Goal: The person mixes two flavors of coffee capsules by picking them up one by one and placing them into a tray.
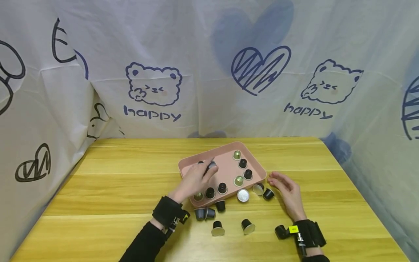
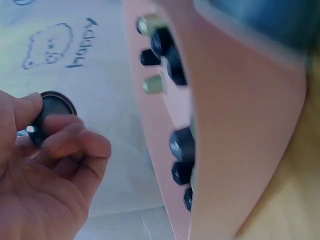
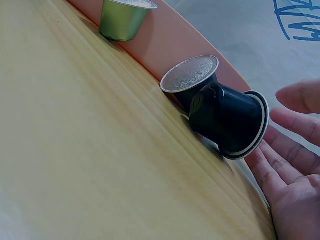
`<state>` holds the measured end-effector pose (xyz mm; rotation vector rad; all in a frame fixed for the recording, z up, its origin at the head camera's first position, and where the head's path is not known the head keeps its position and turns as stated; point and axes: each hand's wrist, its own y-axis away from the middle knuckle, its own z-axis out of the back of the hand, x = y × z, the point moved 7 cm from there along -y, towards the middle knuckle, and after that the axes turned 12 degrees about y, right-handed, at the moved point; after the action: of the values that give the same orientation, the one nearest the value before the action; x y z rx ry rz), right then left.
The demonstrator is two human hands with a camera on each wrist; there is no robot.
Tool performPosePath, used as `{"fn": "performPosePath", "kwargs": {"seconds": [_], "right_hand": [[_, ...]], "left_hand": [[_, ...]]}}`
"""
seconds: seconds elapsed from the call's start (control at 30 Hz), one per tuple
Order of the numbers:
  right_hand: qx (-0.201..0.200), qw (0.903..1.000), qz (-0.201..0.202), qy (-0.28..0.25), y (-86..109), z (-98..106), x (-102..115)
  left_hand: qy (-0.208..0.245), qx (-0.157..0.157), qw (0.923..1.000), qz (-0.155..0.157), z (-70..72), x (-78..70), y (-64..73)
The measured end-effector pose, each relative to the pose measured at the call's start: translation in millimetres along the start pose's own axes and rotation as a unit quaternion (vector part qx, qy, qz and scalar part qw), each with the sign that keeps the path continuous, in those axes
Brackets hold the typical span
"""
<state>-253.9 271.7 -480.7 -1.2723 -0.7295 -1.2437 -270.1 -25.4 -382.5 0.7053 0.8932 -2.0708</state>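
My left hand (image 1: 193,180) is over the left part of a shallow pink tray (image 1: 226,169). Its thumb and fingers pinch a dark coffee capsule (image 2: 56,111), seen more closely in the left wrist view. Inside the tray stand several black and green capsules, among them a green one (image 1: 237,155) and a black one (image 1: 222,188). To the right of the tray, my right hand (image 1: 289,193) has loosely extended fingers and holds nothing. Closest to its fingertips lies a black capsule (image 3: 227,120) on its side, with another silver-lidded capsule (image 3: 192,75) leaning by the tray wall.
Along the tray's front edge are more capsules, including a silver-topped one (image 1: 243,195) and a dark one (image 1: 200,214). Nearer the front lie two others, a left one (image 1: 217,228) and a right one (image 1: 247,226). A printed white curtain (image 1: 209,91) hangs behind the wooden table (image 1: 124,182).
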Motion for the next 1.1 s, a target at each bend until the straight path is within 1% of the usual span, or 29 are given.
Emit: {"fn": "performPosePath", "kwargs": {"seconds": [0.13,0.2,0.23,0.3,0.4,0.53,0.63,0.83,0.93,1.0,1.1], "right_hand": [[0.001,1.0,-0.002,0.008,0.2,1,-1],[0.001,1.0,-0.002,0.009,0.3,1,-1],[0.0,1.0,-0.002,0.009,0.3,1,-1],[-0.001,1.0,0.0,0.007,0.3,1,-1],[-0.003,1.0,0.001,0.003,0.2,1,-1],[-0.005,1.0,0.0,-0.001,0.0,1,-1],[-0.004,1.0,0.001,-0.005,-0.1,1,-1],[0.002,0.9998,0.006,-0.021,0.6,0,0],[0.004,0.9996,0.014,-0.025,0.7,0,1],[0.004,0.9994,0.018,-0.03,0.5,0,1],[0.003,0.999,0.019,-0.039,0.6,0,1]], "left_hand": [[-0.033,0.014,0.9989,-0.029,-0.1,8.4,-16.2],[-0.044,0.02,0.9985,-0.028,-1.3,14.0,-23.3],[-0.048,0.02,0.9984,-0.023,-2.0,16.6,-26.7],[-0.056,0.021,0.9982,-0.005,-3.3,21.6,-32.9],[-0.061,0.015,0.9974,0.035,-4.4,28.5,-40.0],[-0.086,0.018,0.9943,0.06,-6.2,34.6,-48.6],[-0.109,0.033,0.9907,0.074,-8.4,37.6,-54.2],[-0.131,0.065,0.9829,0.113,-13.0,40.4,-59.4],[-0.136,0.072,0.9813,0.116,-13.0,40.3,-58.6],[-0.132,0.068,0.9821,0.117,-10.6,39.6,-56.9],[-0.115,0.041,0.9865,0.11,-0.6,36.9,-49.7]]}}
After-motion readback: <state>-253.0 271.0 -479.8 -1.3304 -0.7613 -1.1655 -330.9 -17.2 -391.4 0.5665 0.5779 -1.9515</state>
